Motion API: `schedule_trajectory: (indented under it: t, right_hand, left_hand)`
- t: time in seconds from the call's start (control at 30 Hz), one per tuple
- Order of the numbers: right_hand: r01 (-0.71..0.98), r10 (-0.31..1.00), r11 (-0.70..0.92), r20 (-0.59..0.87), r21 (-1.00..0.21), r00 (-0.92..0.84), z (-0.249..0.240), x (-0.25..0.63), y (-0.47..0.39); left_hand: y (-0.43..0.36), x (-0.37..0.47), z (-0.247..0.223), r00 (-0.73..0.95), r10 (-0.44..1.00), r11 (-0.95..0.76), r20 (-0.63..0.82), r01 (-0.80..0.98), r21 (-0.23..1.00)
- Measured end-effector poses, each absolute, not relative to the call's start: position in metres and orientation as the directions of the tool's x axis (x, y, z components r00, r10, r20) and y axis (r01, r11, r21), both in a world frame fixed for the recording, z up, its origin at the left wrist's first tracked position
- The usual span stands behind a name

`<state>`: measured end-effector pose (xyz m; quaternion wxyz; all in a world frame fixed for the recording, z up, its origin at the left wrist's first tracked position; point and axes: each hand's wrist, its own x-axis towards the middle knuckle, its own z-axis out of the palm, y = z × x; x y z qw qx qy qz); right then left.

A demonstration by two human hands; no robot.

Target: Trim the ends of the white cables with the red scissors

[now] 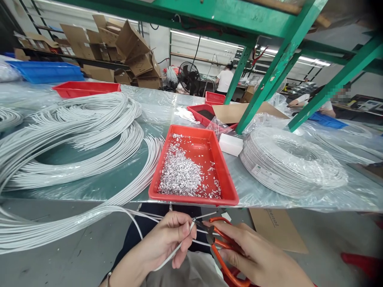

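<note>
Between thumb and fingers, my left hand (170, 237) pinches a white cable (170, 257) close to its end. My right hand (248, 249) is wrapped round orange-handled pliers (223, 261), whose dark jaws meet the cable end at my left fingertips. Whether the jaws are fully closed on it is too small to tell. Just beyond my hands, on the table, a red tray (230, 191) holds a heap of small silvery metal pieces (181, 173). More white cables (119, 199) run from the left, some passing behind my hands.
Large coils of white cable (74, 171) spread over the left of the table (131, 197). A plastic-wrapped coil (293, 163) and a small white box (230, 144) are on the right. Green frame posts (266, 87) rise behind. Cardboard (277, 231) lies below the edge. Two people work farther back.
</note>
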<state>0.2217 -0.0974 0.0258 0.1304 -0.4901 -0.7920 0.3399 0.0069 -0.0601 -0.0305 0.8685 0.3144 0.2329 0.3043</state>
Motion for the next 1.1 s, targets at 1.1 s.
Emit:
schedule_trajectory:
  t: [1.1]
  right_hand:
    - [-0.048, 0.996, 0.004, 0.009, -0.999, -0.086, -0.008, 0.163, -0.081]
  left_hand:
    - [-0.062, 0.01, -0.037, 0.556, 0.823, 0.211, -0.115, -0.112, 0.971]
